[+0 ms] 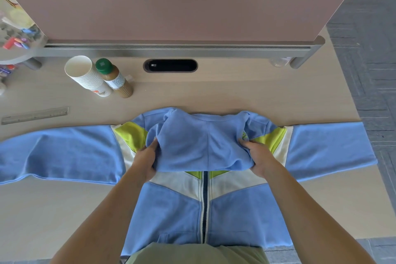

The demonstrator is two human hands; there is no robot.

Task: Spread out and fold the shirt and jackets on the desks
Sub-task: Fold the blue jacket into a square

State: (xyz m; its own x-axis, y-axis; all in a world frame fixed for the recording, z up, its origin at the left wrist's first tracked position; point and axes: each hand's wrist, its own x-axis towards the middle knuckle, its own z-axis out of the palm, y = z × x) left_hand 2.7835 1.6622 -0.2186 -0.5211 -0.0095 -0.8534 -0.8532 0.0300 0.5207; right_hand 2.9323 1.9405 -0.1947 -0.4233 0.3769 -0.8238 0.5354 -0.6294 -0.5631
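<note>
The blue jacket (188, 178) lies front-up across the middle of the desk (267, 92), zip toward the bottom of the frame, sleeves stretched to the left and right edges. Its hood (201, 143) is doubled down over the chest, probably to square the top before folding. The left hand (146, 161) and right hand (258, 161) sit well apart, each clamped on a lower corner of the hood. The right cuff reaches the desk edge at right and the hem hangs just over the near edge. Bare desk lies above the collar (a paper cup stack (86, 75) and bottle (114, 78) stand upper left, apart from the cloth; a ruler (35, 115) lies nearer the left sleeve).
</note>
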